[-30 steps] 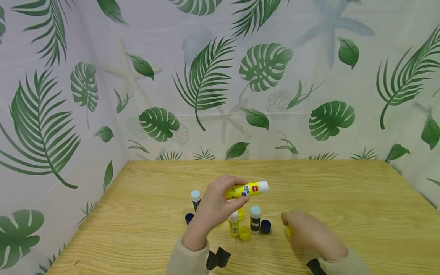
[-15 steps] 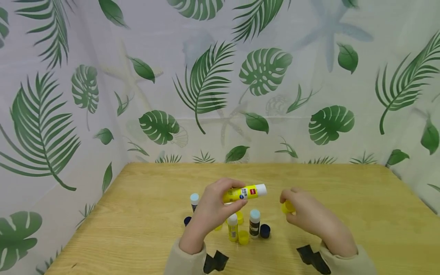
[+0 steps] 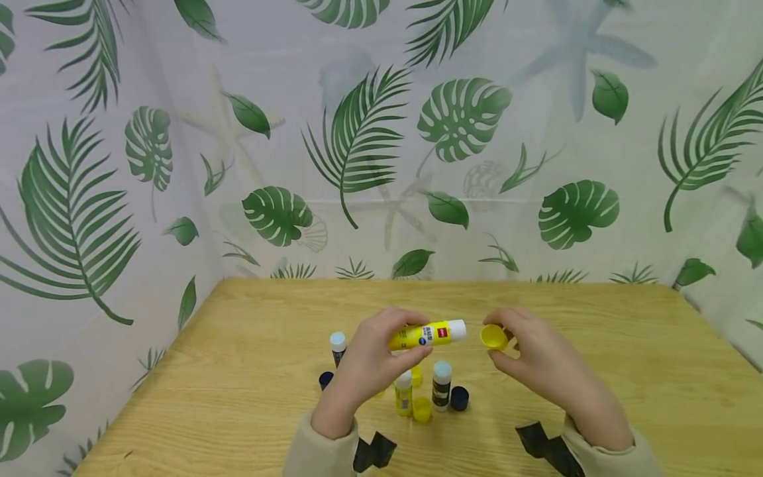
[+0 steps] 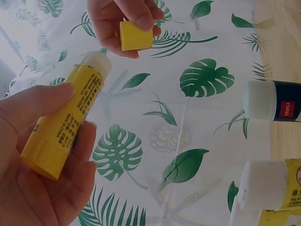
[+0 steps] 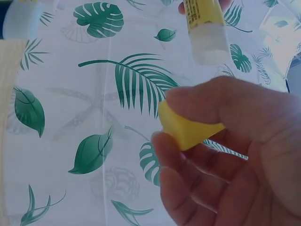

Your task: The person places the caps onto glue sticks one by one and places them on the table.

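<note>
My left hand (image 3: pixel 372 354) grips a yellow glue stick (image 3: pixel 420 336) above the table, its white uncapped end facing right. Thumb and fingers wrap its barrel in the left wrist view, where the glue stick (image 4: pixel 66 117) slants upward. Across a small gap, my right hand (image 3: pixel 539 351) pinches a yellow cap (image 3: pixel 493 337) between thumb and fingers. The cap's round opening faces the head camera. In the right wrist view the cap (image 5: pixel 173 126) is partly covered by the thumb, and the white end (image 5: pixel 208 44) of the glue stick shows beyond it.
Below stand an uncapped yellow glue stick (image 3: pixel 403 397), a dark-labelled one (image 3: pixel 441 387) and another dark one (image 3: pixel 338 346), partly behind my left hand. Around them lie yellow caps (image 3: pixel 422 410) and navy caps (image 3: pixel 459 399). A leaf-print cloth (image 3: pixel 381 146) hangs behind the wooden table (image 3: pixel 596 311).
My right hand has risen from the table with the yellow cap and come close to the glue stick's white end. The cap's opening now shows. My left hand has barely moved.
</note>
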`<state>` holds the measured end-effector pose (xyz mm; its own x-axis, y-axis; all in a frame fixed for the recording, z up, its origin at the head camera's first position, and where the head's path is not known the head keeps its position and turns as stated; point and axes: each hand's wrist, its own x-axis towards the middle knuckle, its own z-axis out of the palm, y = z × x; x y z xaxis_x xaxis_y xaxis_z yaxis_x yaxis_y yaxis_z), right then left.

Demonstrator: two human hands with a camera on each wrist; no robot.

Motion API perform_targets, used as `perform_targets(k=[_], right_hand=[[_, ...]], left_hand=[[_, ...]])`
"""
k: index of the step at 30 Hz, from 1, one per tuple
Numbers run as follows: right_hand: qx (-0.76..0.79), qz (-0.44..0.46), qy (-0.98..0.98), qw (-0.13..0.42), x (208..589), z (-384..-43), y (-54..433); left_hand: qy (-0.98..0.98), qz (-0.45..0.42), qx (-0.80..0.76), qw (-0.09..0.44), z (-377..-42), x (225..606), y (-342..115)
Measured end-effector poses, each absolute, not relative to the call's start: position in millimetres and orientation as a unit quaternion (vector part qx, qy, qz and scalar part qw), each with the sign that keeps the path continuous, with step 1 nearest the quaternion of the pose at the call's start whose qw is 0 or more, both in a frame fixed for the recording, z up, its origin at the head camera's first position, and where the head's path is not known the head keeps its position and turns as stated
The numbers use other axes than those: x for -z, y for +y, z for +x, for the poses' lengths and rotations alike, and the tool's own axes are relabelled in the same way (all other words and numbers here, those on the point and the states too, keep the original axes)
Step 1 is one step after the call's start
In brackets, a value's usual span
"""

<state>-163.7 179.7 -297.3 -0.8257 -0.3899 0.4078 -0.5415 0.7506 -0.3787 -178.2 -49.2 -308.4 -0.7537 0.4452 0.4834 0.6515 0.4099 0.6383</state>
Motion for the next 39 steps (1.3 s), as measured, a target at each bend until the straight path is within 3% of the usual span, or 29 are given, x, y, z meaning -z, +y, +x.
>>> perform_targets(k=[17,39], right_hand=[[-0.254,0.297,-0.882,0.263,299.8,-166.8,169.4],[-0.288,0.350,-0.849,0.271,300.7,-164.2,172.6]], left_hand=[[-0.819,-0.334,0.439,0.155,-176.1,307.1,-46.8],[-0.819,-0.334,0.447,0.137,-176.4,309.0,-47.7]])
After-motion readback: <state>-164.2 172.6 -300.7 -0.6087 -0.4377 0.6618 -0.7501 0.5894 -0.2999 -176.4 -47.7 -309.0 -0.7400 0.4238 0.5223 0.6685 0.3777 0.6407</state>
